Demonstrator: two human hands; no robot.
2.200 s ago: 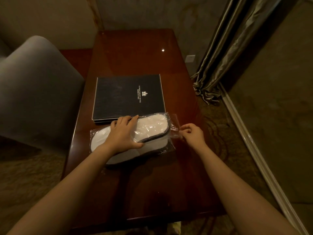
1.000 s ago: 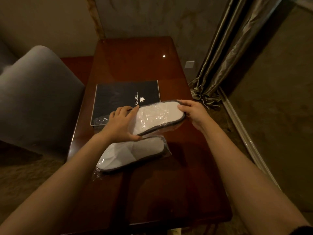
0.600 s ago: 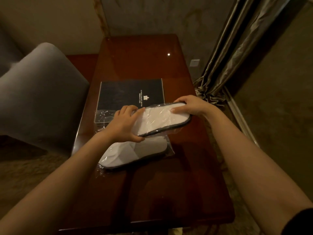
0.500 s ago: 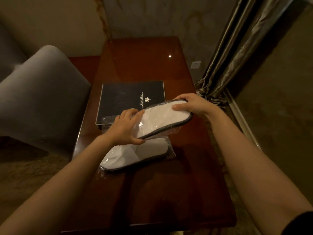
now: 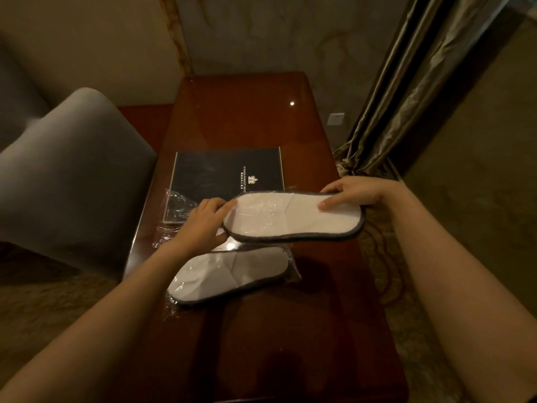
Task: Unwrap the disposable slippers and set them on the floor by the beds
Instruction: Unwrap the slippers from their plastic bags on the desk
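Hotel room: crested folder (image 5: 226, 173), slippers (image 5: 290, 218).

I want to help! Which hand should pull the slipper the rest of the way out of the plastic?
Probably the right hand: it grips the bare end of the upper slipper, while the left hand holds the plastic wrap end.

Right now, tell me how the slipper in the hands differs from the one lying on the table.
The held slipper is lifted above the table, gripped by the left hand and right hand; the lower slipper lies flat, untouched. The held slipper sits roughly level across the view; the lower slipper lies angled. Clear plastic visibly surrounds the lower slipper, while the held one looks partly out. Both are white with dark edging.
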